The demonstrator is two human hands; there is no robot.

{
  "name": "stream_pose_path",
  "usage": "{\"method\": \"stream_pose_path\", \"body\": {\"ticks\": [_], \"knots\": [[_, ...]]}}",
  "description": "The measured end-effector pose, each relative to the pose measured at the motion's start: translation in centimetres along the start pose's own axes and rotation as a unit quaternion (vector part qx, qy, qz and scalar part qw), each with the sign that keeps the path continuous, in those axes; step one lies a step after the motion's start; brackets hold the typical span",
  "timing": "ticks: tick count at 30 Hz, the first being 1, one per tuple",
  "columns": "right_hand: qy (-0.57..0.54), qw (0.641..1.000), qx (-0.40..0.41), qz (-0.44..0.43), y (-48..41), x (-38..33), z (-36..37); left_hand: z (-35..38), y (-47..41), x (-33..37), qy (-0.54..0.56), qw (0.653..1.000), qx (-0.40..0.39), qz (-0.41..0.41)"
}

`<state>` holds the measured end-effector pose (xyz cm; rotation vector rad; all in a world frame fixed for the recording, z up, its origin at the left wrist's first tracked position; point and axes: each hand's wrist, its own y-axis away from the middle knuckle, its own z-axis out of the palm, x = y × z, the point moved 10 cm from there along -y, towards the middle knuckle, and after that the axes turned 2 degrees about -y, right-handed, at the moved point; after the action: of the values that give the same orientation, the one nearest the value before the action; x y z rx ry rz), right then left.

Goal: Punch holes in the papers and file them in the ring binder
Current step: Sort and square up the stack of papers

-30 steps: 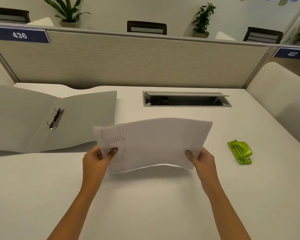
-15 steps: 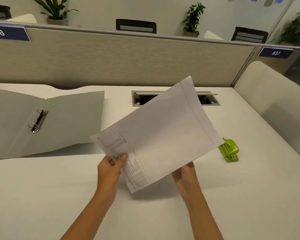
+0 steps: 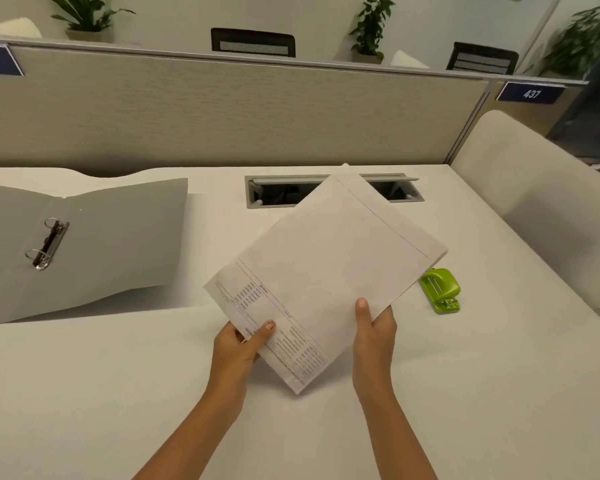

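I hold a thin stack of white printed papers (image 3: 329, 268) above the white desk, turned diagonally with its far corner pointing away. My left hand (image 3: 239, 344) pinches the near left edge, thumb on top of the print. My right hand (image 3: 374, 327) grips the near right edge, thumb on top. A grey ring binder (image 3: 118, 244) lies open at the left, its two metal rings (image 3: 47, 244) showing. A small green hole punch (image 3: 442, 292) sits on the desk just right of the papers, partly hidden by their corner.
A cable slot (image 3: 271, 194) with an open grey lid is set in the desk behind the papers. A beige partition (image 3: 222, 109) closes the far side, a cream side panel (image 3: 534, 188) the right. Chairs and plants stand beyond.
The papers have swung from lying crosswise to a steep diagonal. My right hand moved in along the edge and its thumb now lies on top. The view shifted right.
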<state>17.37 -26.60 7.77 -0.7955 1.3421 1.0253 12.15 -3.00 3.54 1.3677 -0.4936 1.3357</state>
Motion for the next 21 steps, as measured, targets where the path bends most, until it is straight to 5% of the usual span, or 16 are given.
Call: {"method": "stream_pose_path", "body": {"ticks": [7,17,21], "knots": [[0.041,0.999,0.018,-0.011,-2.7,-1.1,-3.0,0.7,-2.1,1.4,0.004,0.997,-0.081,-0.018],[0.16,0.967,-0.183,0.073,-5.8,1.0,-2.1,4.8,-4.2,3.4,-0.239,0.946,-0.218,-0.01],[0.201,0.958,-0.194,0.07,-7.0,1.1,-2.3,7.4,-4.2,2.5,-0.255,0.937,-0.238,0.032]]}}
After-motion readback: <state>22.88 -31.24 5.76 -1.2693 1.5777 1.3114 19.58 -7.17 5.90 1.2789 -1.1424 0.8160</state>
